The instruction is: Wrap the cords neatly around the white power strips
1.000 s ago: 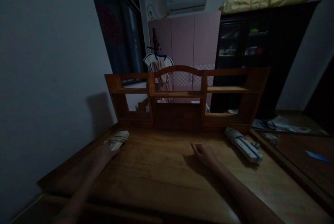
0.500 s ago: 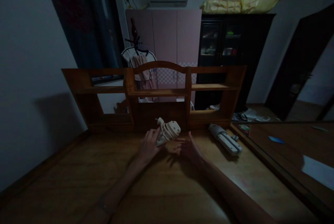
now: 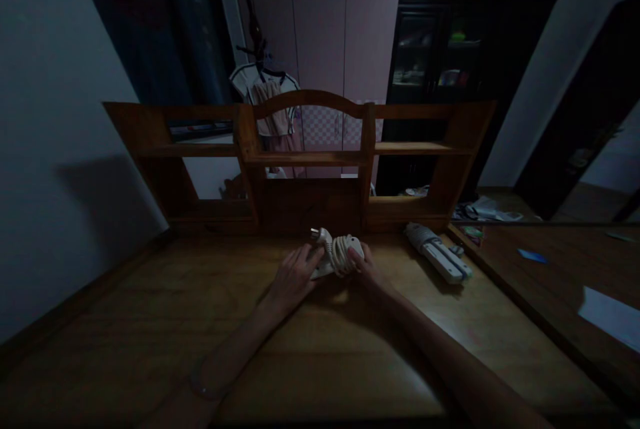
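Observation:
A white power strip (image 3: 342, 255) with its cord wound round it is held between both hands above the wooden desk (image 3: 190, 309). My left hand (image 3: 296, 273) grips its left end, close to the plug (image 3: 321, 236), whose metal prongs point up and left. On the other end, my right hand (image 3: 369, 267) is closed, the thumb on top near the coils and the other fingers mostly hidden underneath. A second power strip (image 3: 438, 254), also wrapped in its cord, lies on the desk to the right, apart from my hands.
A low wooden shelf (image 3: 310, 159) runs along the desk's back edge. To the right, past a raised edge, a brown surface holds a paper sheet (image 3: 610, 315) and a blue card (image 3: 532, 255). A wall (image 3: 55, 169) borders the left side.
My right hand, open and apart before, has closed on the right end of the power strip. The strip has turned more level. The camera view has tipped downward.

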Action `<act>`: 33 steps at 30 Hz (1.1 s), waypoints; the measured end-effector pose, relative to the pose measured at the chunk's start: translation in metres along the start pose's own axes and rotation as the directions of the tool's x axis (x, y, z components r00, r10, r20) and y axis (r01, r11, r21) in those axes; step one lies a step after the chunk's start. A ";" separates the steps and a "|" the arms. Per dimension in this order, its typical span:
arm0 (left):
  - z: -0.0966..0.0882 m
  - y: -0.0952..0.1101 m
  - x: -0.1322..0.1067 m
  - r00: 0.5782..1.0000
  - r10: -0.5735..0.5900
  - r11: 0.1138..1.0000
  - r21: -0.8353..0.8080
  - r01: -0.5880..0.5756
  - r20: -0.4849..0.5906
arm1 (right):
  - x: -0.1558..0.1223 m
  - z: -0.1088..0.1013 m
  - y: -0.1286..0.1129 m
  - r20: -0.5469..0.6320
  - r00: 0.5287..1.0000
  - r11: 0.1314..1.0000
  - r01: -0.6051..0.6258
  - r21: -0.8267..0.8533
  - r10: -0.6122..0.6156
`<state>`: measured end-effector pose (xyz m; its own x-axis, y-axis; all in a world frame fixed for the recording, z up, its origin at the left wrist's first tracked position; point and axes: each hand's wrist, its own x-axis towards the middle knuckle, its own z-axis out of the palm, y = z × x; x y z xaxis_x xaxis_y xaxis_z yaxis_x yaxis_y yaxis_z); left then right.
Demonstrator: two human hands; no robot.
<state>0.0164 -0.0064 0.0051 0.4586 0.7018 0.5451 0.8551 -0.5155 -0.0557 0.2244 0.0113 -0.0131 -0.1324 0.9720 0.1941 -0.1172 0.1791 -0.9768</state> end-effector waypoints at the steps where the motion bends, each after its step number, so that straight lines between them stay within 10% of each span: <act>1: -0.001 0.002 0.000 1.000 0.005 1.000 -0.010 -0.005 0.004 | -0.002 -0.001 -0.003 -0.031 0.999 0.998 0.043 -0.048 -0.045; 11: 0.001 0.017 -0.002 0.989 -0.142 0.980 -0.135 0.145 0.029 | -0.018 0.003 -0.017 0.149 0.878 0.686 0.451 -0.571 -0.454; 25: 0.009 0.015 -0.002 0.955 -0.285 0.900 -0.321 0.295 0.077 | -0.015 -0.004 -0.019 0.166 0.894 0.444 0.359 -0.821 -0.416; 33: 0.010 0.016 -0.003 0.955 -0.292 0.889 -0.352 0.293 0.055 | -0.009 -0.016 -0.018 0.000 0.906 0.538 0.251 -0.805 -0.423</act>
<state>0.0312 -0.0118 -0.0051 0.2010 0.8477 0.4908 0.8092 -0.4261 0.4045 0.2431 0.0016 0.0013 -0.0700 0.8052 0.5888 0.6961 0.4622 -0.5493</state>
